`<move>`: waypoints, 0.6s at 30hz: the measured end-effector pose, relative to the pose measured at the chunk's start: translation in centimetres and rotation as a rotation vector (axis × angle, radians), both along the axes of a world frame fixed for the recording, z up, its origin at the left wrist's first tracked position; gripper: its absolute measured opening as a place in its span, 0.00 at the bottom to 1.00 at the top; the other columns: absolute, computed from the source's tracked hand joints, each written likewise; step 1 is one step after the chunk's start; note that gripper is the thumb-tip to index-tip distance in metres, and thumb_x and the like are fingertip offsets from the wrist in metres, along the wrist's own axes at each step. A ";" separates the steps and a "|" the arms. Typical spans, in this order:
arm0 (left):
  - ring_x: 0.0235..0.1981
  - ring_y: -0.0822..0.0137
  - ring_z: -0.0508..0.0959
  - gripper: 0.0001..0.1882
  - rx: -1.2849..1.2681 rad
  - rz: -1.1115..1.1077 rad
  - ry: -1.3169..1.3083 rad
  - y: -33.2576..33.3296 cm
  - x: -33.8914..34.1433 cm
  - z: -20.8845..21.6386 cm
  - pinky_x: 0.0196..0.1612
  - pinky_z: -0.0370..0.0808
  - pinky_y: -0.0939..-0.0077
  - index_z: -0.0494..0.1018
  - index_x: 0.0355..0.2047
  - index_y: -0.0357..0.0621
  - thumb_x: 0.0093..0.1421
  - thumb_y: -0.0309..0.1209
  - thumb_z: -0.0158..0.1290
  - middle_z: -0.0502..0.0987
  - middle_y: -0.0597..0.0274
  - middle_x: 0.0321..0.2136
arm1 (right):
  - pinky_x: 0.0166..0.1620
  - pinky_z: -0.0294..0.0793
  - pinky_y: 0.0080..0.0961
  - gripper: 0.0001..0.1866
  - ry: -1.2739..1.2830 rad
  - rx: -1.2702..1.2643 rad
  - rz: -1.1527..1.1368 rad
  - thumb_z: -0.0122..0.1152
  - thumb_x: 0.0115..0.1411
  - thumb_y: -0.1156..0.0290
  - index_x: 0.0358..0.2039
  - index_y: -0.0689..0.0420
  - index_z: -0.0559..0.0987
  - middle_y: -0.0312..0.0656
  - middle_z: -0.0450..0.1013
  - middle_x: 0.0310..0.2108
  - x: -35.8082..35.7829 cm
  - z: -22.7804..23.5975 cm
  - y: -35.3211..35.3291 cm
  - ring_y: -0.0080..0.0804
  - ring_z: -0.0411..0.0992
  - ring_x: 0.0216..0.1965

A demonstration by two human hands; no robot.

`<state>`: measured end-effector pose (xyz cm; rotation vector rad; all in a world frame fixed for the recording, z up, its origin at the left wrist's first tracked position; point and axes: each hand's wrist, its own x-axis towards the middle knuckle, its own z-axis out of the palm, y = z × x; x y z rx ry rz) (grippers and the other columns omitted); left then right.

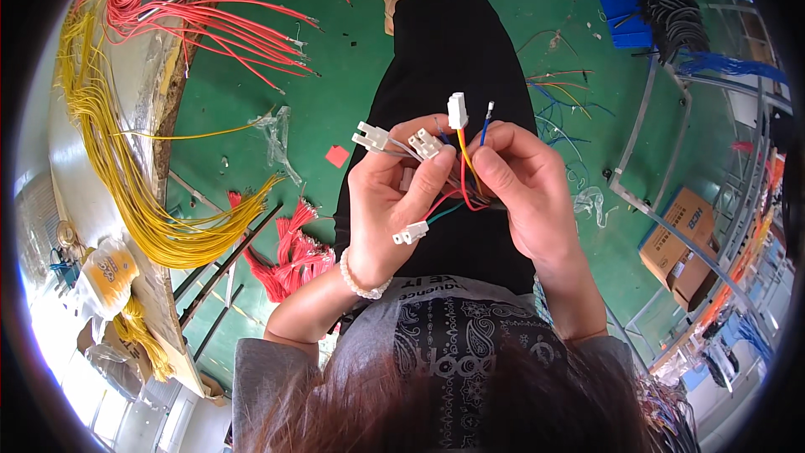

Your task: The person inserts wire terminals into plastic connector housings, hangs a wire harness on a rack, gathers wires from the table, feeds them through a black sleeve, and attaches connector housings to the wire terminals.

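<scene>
Over the lap, the left hand (392, 201) grips a bunch of wires with white plugs (423, 144), while the right hand (524, 184) pinches a blue wire (485, 130) upright, its metal tip just right of the white connector (457, 110) standing between both hands.
</scene>
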<state>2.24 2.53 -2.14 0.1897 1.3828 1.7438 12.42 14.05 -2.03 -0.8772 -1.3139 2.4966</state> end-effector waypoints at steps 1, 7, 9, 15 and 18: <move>0.33 0.80 0.74 0.13 -0.001 -0.001 0.000 0.0 0.0 0.0 0.38 0.74 0.85 0.69 0.48 0.33 0.62 0.23 0.49 0.73 0.66 0.32 | 0.35 0.70 0.12 0.07 -0.015 -0.023 -0.018 0.56 0.62 0.72 0.35 0.63 0.74 0.33 0.72 0.29 0.0 0.0 -0.1 0.13 0.69 0.31; 0.33 0.80 0.73 0.12 0.035 -0.019 0.075 -0.1 -0.2 -0.2 0.37 0.74 0.85 0.71 0.45 0.33 0.61 0.21 0.50 0.72 0.68 0.33 | 0.36 0.71 0.14 0.06 -0.062 -0.073 -0.036 0.58 0.59 0.74 0.34 0.63 0.73 0.35 0.72 0.31 -0.1 0.2 0.0 0.16 0.70 0.31; 0.33 0.81 0.72 0.12 -0.033 -0.082 0.074 -0.3 -0.3 -0.1 0.36 0.73 0.87 0.72 0.46 0.34 0.61 0.20 0.50 0.70 0.69 0.33 | 0.40 0.74 0.16 0.06 -0.039 -0.066 -0.032 0.60 0.58 0.77 0.34 0.64 0.74 0.36 0.73 0.31 0.0 0.4 0.3 0.17 0.72 0.33; 0.31 0.81 0.70 0.18 -0.026 -0.104 0.176 -0.3 -0.3 0.4 0.37 0.69 0.89 0.69 0.52 0.36 0.61 0.21 0.51 0.68 0.70 0.32 | 0.37 0.76 0.19 0.07 -0.109 0.008 0.135 0.61 0.57 0.77 0.33 0.66 0.73 0.38 0.73 0.32 0.0 0.6 0.7 0.20 0.72 0.34; 0.32 0.81 0.69 0.24 -0.084 -0.165 0.376 -1.0 -0.3 -0.5 0.37 0.68 0.89 0.62 0.59 0.38 0.61 0.21 0.50 0.68 0.71 0.32 | 0.37 0.76 0.18 0.07 -0.122 -0.045 0.129 0.61 0.57 0.77 0.33 0.66 0.73 0.38 0.73 0.32 0.0 0.7 0.7 0.20 0.73 0.33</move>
